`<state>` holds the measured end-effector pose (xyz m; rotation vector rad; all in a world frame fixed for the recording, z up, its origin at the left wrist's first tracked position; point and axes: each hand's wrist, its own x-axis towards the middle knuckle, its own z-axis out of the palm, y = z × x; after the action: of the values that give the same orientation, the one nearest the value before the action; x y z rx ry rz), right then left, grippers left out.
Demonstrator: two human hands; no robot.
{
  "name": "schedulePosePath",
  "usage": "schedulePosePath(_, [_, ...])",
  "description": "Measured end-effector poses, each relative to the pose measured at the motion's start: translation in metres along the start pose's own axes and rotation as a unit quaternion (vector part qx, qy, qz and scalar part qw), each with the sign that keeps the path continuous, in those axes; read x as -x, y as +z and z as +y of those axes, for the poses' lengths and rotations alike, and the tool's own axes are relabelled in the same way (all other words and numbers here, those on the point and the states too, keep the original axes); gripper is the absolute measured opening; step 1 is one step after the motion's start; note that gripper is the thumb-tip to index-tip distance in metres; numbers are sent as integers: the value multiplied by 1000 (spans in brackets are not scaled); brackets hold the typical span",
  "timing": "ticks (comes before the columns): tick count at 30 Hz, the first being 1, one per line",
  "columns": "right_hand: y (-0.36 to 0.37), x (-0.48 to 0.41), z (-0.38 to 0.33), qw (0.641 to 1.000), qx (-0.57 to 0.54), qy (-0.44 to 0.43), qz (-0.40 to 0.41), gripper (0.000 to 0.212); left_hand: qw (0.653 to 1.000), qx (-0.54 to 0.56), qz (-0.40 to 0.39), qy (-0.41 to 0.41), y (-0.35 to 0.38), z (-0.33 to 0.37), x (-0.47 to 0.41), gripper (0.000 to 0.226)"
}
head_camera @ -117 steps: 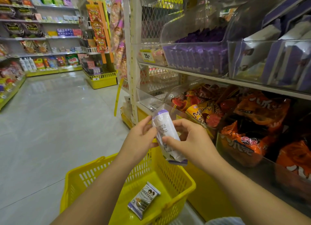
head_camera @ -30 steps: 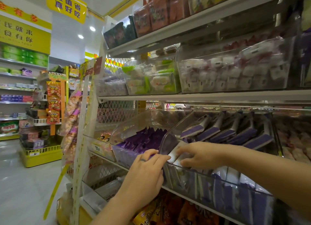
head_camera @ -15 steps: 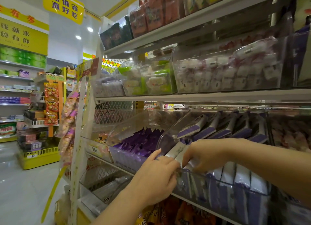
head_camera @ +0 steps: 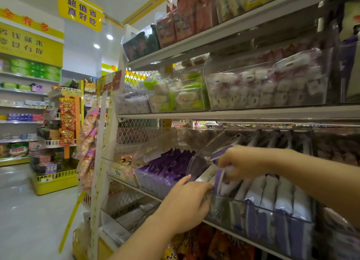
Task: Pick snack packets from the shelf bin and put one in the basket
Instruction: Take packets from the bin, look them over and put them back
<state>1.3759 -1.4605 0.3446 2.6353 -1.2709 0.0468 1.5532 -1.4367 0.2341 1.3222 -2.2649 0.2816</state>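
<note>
Reads 超值省 over 真好吃, blue on yellow, on the hanging sign [head_camera: 80, 12]. Shows red 全有多 along the top of the yellow wall banner [head_camera: 25, 43], with paler 省钱就来 and 零食有你 beneath, the first characters cut by the frame edge. Bears what looks like 25 on the yellow price tag [head_camera: 118, 173] at a clear bin's front. Carries "OTO" twice on the hanging packet strip [head_camera: 88, 135]. Elsewhere too blurred to read.
</note>
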Motion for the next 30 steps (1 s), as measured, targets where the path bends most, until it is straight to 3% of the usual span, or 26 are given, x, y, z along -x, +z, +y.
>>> schedulePosePath(3, [-22,13,6,995,-49,-8,85,28,988,145,7,-48,-2,3,-1,51])
schedulePosePath(6, [-32,25,1,984,-76,-21,162,32,943,309,80,-91,-12,8,-1,55])
schedulePosePath(10, [-30,40,-23,945,-161,-67,276,18,855,463,207,-108,-37,17,8,59])
schedulePosePath(13, [-13,44,-51,908,-224,-105,339,9,769,574,239,-149,-55,20,30,76])
schedulePosePath(16, [21,45,-81,887,-288,-132,337,9,679,666,226,-211,-58,15,63,66])
schedulePosePath(20, [79,47,-121,873,-347,-193,282,15,588,719,206,-308,-33,0,117,24])
schedulePosePath(23, [123,45,-145,874,-364,-216,238,29,580,707,210,-346,-6,-10,159,16])
schedulePosePath(26, [166,34,-157,886,-399,-137,194,52,590,691,222,-354,16,-22,194,26])
schedulePosePath(27, [179,30,-162,875,-443,-92,172,54,587,686,228,-365,22,-25,204,30])
schedulePosePath(28, [191,26,-166,842,-519,-42,140,52,584,680,232,-378,29,-28,212,32])
schedulePosePath(30, [211,20,-178,702,-708,44,62,41,591,668,220,-395,43,-32,225,39])
